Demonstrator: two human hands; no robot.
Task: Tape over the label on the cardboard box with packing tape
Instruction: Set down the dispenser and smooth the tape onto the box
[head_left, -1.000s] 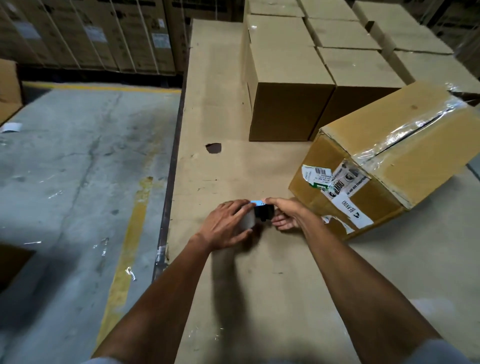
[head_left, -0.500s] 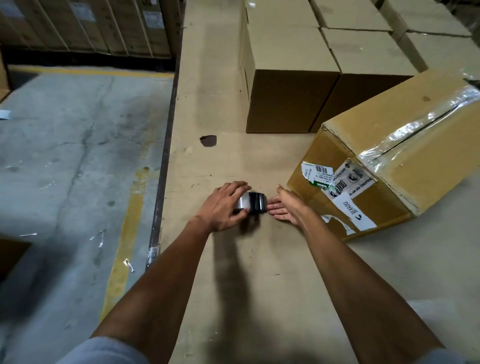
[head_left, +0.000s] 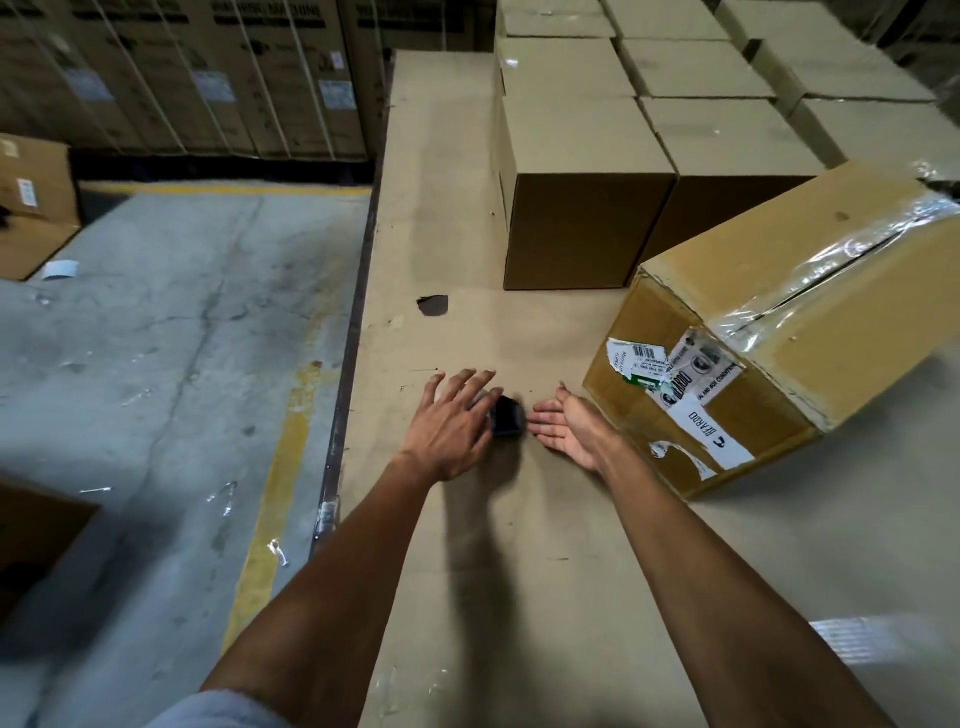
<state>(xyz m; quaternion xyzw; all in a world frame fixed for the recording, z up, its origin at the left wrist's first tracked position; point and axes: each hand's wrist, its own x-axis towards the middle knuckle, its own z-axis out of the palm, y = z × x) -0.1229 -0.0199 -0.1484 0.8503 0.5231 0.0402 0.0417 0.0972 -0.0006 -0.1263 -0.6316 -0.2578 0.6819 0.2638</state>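
Both hands spread | tape dispenser (head_left: 506, 415) between grips | box (head_left: 779, 332) right

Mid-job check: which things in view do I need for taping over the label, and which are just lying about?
Needed:
labelled box
its labels
small dark tape tool, between left hand and right hand

Lying about:
plain boxes behind
tape roll on floor
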